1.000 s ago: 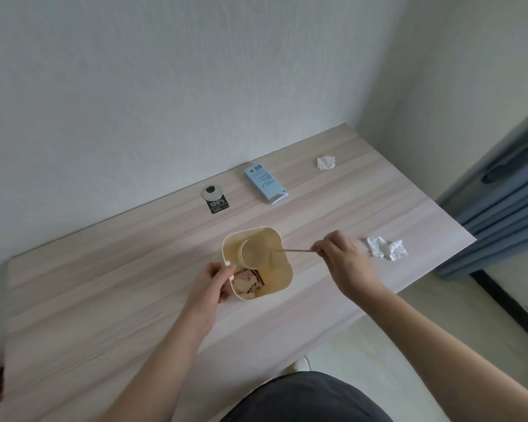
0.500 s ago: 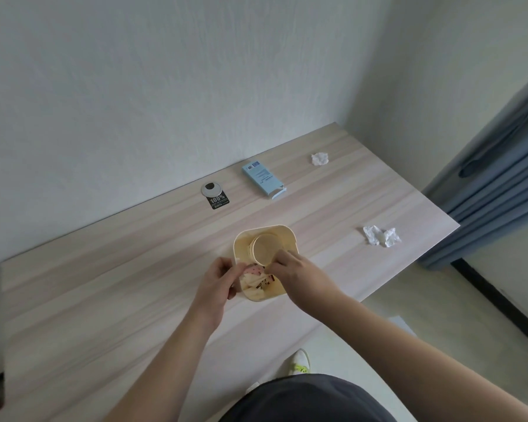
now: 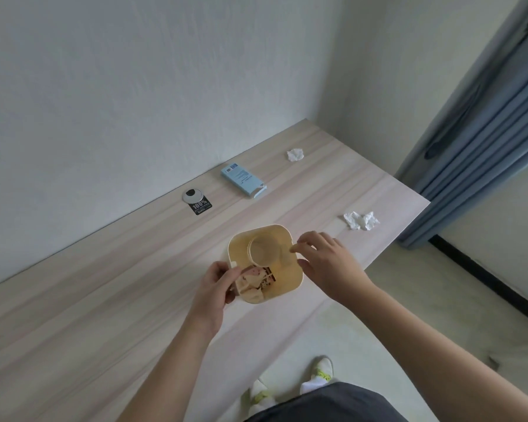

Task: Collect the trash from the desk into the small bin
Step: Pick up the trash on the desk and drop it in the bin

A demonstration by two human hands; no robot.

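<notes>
A small cream bin (image 3: 291, 280) stands on the wooden desk (image 3: 104, 284) near its front edge. Inside it are a paper cup (image 3: 265, 251) and torn wrappers (image 3: 253, 283). My left hand (image 3: 217, 281) grips the bin's left rim. At the bin's right rim is my right hand (image 3: 323, 263), fingers loosely apart and holding nothing I can see. A thin stick seems to lie inside by the cup, blurred. A crumpled white tissue (image 3: 361, 220) lies to the right of the bin. Another tissue (image 3: 295, 154) sits far back, and a light blue box (image 3: 243, 180) lies near the wall.
A black "100%" tag (image 3: 201, 207) lies by a round cable grommet (image 3: 192, 194) at the wall. The desk's right end meets a blue-grey curtain (image 3: 476, 141). My shoes (image 3: 319, 376) are on the floor below the front edge.
My right hand carried a thin stick from the right to over the bin, then drew back to the bin's right rim without it. My left hand stayed on the bin.
</notes>
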